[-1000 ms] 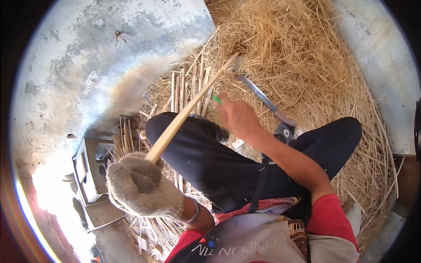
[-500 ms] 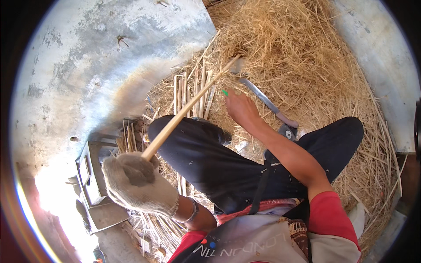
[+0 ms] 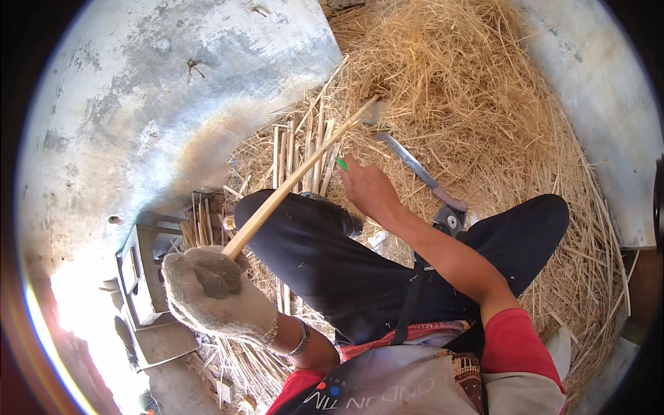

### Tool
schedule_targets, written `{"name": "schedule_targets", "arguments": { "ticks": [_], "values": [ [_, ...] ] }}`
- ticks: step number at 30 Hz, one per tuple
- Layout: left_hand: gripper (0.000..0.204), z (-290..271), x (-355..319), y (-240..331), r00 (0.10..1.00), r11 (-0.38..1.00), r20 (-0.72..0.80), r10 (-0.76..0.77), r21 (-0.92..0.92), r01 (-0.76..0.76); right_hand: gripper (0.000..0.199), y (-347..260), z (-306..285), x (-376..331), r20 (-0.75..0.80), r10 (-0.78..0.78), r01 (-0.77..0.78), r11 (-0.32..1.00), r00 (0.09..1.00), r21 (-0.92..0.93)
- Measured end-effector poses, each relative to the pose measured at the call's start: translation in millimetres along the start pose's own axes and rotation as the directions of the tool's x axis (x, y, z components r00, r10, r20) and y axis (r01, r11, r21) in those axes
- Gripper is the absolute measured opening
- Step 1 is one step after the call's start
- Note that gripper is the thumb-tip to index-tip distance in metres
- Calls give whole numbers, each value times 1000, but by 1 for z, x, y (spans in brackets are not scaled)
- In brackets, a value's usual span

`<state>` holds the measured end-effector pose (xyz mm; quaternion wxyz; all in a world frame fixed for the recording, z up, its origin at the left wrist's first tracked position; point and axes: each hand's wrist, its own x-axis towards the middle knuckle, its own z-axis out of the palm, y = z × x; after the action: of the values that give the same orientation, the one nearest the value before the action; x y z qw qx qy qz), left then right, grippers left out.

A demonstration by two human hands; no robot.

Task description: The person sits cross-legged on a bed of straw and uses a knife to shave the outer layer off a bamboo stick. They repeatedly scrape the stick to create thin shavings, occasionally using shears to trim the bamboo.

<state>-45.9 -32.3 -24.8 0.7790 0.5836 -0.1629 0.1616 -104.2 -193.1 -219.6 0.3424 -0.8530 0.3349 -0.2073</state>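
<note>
My left hand [image 3: 218, 290], in a thick greyish work glove, is closed round the near end of a long pale wooden stick [image 3: 294, 180]. The stick slants up and away to the right, over my bent left knee, and tapers toward its far tip. My bare right hand [image 3: 371, 188] is closed, pinching a small green object [image 3: 341, 164] whose kind I cannot make out. That hand is close beside the stick's right side; whether it touches the stick is unclear. Beyond the right hand lies a long curved blade with a handle [image 3: 420, 168], on the straw.
A large heap of dry shavings [image 3: 456, 76] fills the far side and spreads right. Split pale sticks [image 3: 290, 149] lie beyond my left knee. A grey wall [image 3: 187, 90] stands at left, a grey slab [image 3: 602, 104] at right. A concrete block [image 3: 142, 277] sits near my left glove.
My right hand, with the small green object, has moved left and slightly nearer, closer to the stick. The stick's far tip has dropped a little; my left hand has barely moved.
</note>
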Motion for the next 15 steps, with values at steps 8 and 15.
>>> {"name": "schedule_targets", "arguments": {
  "ticks": [8, 15],
  "values": [
    [14, -3, 1, -11, 865, 759, 252, 434, 415, -502, 34, 69, 15, 13, -26, 254, -256, 962, 967, -91],
    [13, -3, -4, -15, 937, 896, 116, 329, 274, -348, 30, 34, 0, -5, -20, 214, -211, 973, 977, 88]
  ]
}}
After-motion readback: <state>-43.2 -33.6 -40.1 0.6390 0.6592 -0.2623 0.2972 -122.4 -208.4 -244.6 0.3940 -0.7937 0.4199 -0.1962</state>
